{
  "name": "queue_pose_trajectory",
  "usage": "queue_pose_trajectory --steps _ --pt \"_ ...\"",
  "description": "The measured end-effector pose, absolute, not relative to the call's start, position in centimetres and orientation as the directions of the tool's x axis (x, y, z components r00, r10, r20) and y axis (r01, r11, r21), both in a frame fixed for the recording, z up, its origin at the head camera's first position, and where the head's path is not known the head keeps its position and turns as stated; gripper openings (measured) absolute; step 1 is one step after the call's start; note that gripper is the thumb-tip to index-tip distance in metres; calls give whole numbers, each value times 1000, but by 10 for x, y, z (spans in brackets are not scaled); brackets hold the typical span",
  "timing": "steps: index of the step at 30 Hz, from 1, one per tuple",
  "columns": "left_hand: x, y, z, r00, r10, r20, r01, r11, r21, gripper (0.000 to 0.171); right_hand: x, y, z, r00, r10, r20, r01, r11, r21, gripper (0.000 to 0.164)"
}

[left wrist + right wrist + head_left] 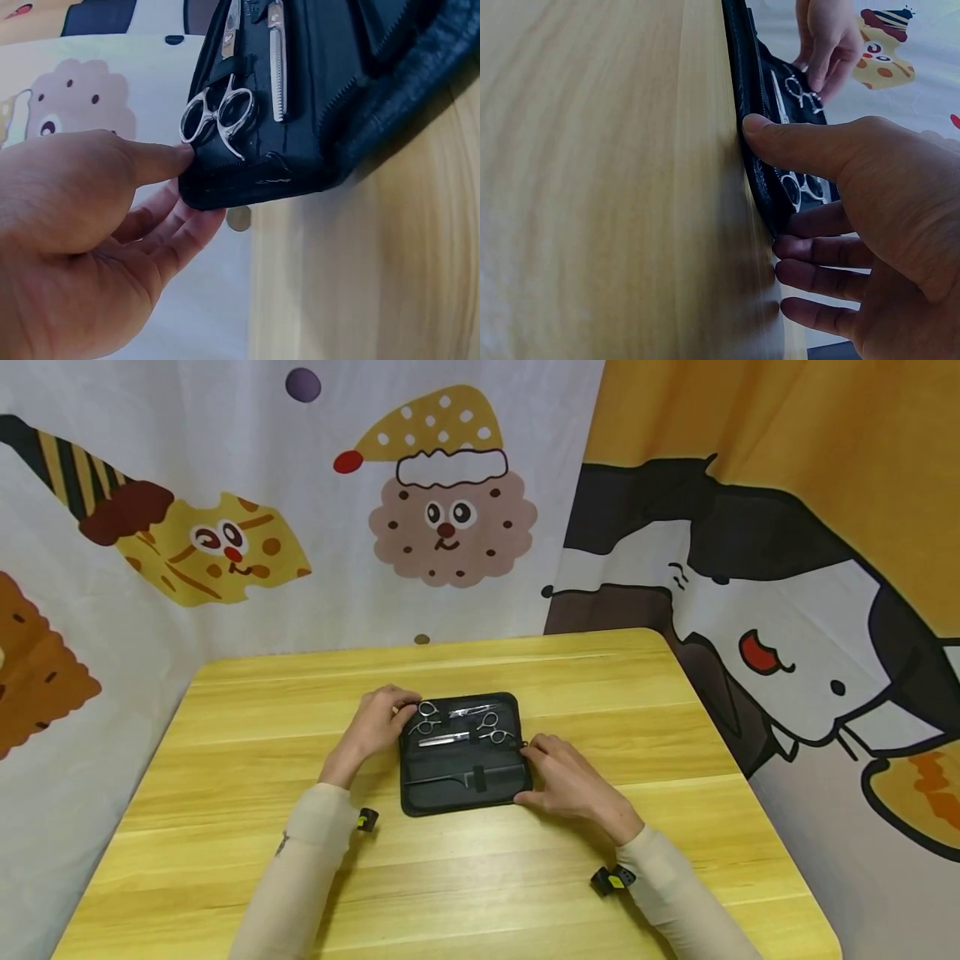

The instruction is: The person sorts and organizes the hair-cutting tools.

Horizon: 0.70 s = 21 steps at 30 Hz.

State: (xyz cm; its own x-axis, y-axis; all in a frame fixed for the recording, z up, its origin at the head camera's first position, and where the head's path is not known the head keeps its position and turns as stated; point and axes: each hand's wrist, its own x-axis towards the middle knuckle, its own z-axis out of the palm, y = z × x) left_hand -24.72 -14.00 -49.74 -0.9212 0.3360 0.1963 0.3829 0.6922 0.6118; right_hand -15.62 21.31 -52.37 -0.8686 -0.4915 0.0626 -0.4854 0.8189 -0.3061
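Observation:
A black zip case (431,762) lies opened flat on the table. My left hand (377,722) pinches its far left corner, with the thumb over the edge and the fingers below, as the left wrist view shows. My right hand (570,777) touches the right side, its thumb at the near corner and its fingers fairly straight along the edge. Silver scissors (234,112) lie inside near the left thumb. Beside them are thinning scissors (444,740) with a toothed blade, handles toward the right. A dark tail comb (498,776) sits under a strap in the near half.
The wooden table (247,760) extends around the case on every side. Behind it hangs a white curtain (247,460) with cartoon prints, and an orange one (825,410) stands on the right. Each wrist carries a small black camera (612,881).

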Motion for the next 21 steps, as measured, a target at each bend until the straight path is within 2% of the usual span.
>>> queue_pose_trajectory --steps 6,21 --pt "-231 -141 -485 -899 355 257 435 657 615 19 -157 214 -524 -859 -505 84 -505 812 -293 81" --pt "-182 -148 -478 -831 470 297 548 598 585 15 -159 215 -525 -862 -502 75 -501 816 -289 81"
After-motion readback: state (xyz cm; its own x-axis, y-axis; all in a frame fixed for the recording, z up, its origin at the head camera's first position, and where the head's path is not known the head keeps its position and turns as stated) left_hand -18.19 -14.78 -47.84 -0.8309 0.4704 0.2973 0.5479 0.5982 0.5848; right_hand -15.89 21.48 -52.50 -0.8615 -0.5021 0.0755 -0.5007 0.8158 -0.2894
